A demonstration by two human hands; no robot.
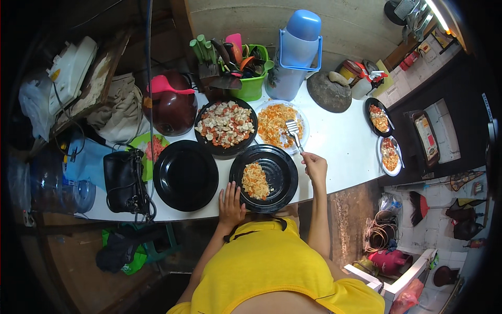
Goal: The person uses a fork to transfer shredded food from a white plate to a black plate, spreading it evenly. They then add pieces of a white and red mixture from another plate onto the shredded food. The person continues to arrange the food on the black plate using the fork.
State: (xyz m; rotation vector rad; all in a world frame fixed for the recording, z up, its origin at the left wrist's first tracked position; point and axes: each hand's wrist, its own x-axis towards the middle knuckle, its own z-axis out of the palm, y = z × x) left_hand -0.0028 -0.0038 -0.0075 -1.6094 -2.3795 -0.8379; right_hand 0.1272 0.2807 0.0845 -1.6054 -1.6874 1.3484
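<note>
My right hand (315,167) is closed round the handle of a metal utensil with a slotted, fork-like head (292,125). That head rests among shredded orange-and-white food (276,116) on a clear round plate (305,137). Just below and left, a black plate (285,180) at the table edge carries a mound of similar shredded food (255,181) on its left half. My left hand (231,205) lies with fingers extended against this plate's left rim. Beside it sits a bare black plate (186,175). Behind, another black plate (201,137) is heaped with chopped pale and red pieces (226,123).
At the back of the white table (340,157) stand a green utensil holder (252,88), a blue thermos (294,57) and a stone mortar (328,93). A black bag (124,180) is at left. Two filled plates, one black (391,129) and one white (383,168), occupy the right end.
</note>
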